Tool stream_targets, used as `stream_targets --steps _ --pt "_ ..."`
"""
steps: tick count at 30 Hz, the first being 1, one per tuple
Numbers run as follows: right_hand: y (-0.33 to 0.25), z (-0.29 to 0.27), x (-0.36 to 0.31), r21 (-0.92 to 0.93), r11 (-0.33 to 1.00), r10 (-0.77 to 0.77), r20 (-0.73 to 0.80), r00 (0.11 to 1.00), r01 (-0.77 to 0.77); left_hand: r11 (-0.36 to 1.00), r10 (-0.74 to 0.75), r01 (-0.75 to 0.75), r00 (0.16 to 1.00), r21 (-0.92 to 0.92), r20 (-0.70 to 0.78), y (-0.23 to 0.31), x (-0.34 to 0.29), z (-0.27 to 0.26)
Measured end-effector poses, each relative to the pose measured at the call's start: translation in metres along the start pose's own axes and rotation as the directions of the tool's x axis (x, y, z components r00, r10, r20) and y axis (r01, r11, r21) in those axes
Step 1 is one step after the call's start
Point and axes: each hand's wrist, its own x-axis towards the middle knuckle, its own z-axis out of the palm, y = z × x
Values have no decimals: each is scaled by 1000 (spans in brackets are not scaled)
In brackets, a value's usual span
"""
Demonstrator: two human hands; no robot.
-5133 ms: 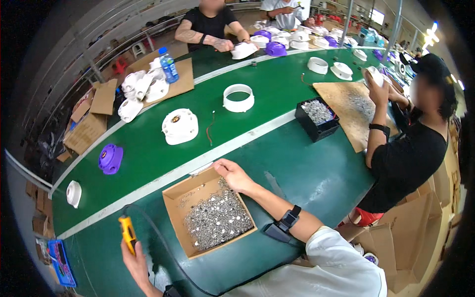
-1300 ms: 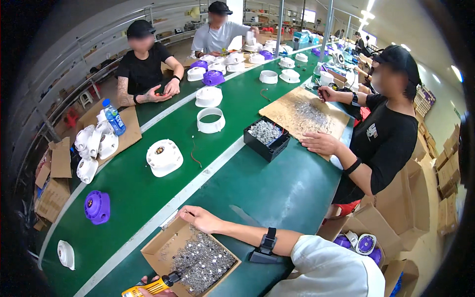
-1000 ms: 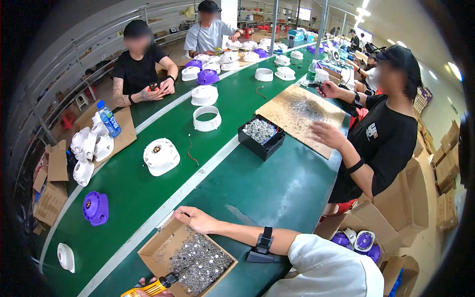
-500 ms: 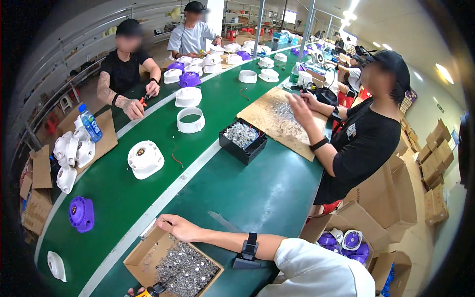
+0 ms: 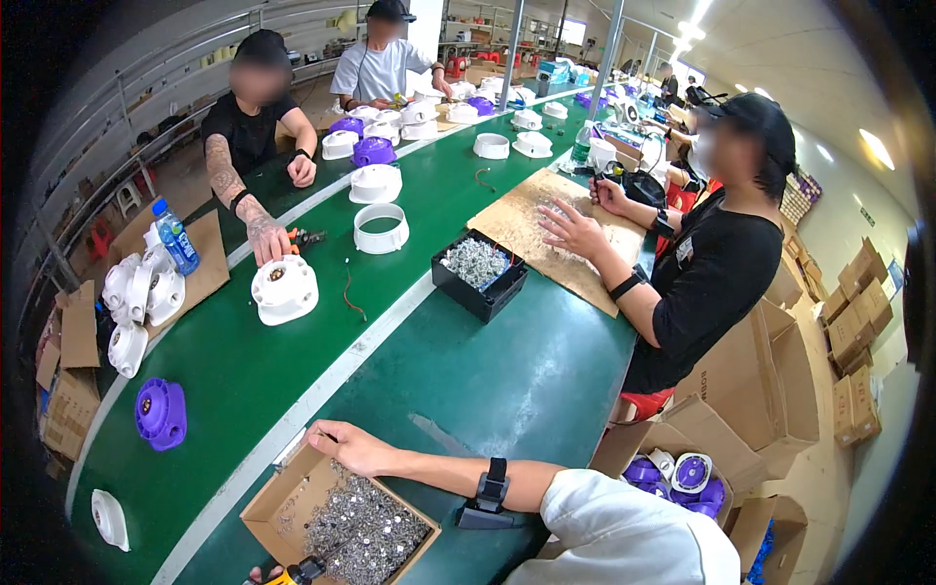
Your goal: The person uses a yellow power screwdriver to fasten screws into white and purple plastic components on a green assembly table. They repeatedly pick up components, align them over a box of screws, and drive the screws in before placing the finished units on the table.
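Note:
My right hand (image 5: 353,449) is at the far rim of an open cardboard box (image 5: 268,497) full of small metal screws (image 5: 366,531). Its thumb and fingers are pinched together, with a tiny dark thing between them too small to name. A black strap (image 5: 493,486) circles my right wrist. At the lower edge, a yellow-and-black power tool (image 5: 292,573) points over the near side of the box. Only fingertips of my left hand (image 5: 257,573) show, closed beside the tool; the rest is cut off.
A green belt carries white housings (image 5: 285,291), a purple housing (image 5: 161,414) and a white ring (image 5: 380,229). A black bin (image 5: 479,278) of small parts stands ahead, beside a brown board (image 5: 507,219). Co-workers sit across and at right. Cartons (image 5: 751,390) stand on the floor.
The co-worker across has reached forward onto the white housing, and orange-handled pliers now lie beside it. The right co-worker's hand has lowered over the board. My hands have hardly moved.

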Motion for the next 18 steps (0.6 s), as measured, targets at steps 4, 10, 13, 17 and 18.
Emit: stream_targets --steps 4,10,13,17,18 --pt "2 0 1 -2 1000 -12 8 1000 12 1000 8 -8 1000 15 -1 2 -2 4" --pt "1 0 2 7 1000 8 25 1000 -8 1000 8 -8 1000 1 11 0 1 -1" --pt "2 -1 2 -9 1000 5 20 1000 -5 1000 21 -21 1000 17 -22 -1 1 1" --pt "0 -1 2 -17 1000 2 20 1000 -1 1000 16 -16 1000 4 -13 -1 2 -1" --pt "1 -1 2 -24 1000 3 16 1000 -3 1000 7 -7 1000 -1 -12 -1 2 -1"
